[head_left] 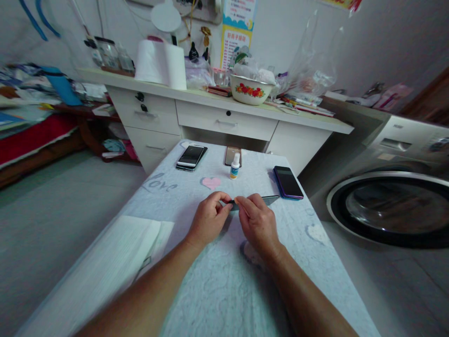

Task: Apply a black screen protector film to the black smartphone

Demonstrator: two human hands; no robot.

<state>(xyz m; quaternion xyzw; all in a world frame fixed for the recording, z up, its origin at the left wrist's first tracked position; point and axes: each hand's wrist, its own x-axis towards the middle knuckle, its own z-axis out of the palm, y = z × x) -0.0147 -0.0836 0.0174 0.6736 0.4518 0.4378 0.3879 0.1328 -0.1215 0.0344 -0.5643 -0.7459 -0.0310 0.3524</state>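
Over the middle of the cloth-covered table [210, 299], a thin dark phone [271, 200] is held tilted, seen almost edge-on. My left hand [209, 216] pinches its left end between thumb and fingers. My right hand [258, 220] is closed on its near edge, thumb and fingertips close to the left hand's, and covers much of the phone. Just beyond the hands stands a small white spray bottle [235, 166] with a blue and yellow label. Behind the bottle lies a brownish phone [229, 152].
Stacked phones lie at the table's far left [191, 157] and right [288, 182]. White folded paper or cloth [129, 238] rests at the left edge. Beyond is a white drawer desk [224, 122] with tissue rolls [159, 63] and a flowered bowl [250, 91]. A washing machine [403, 154] stands right.
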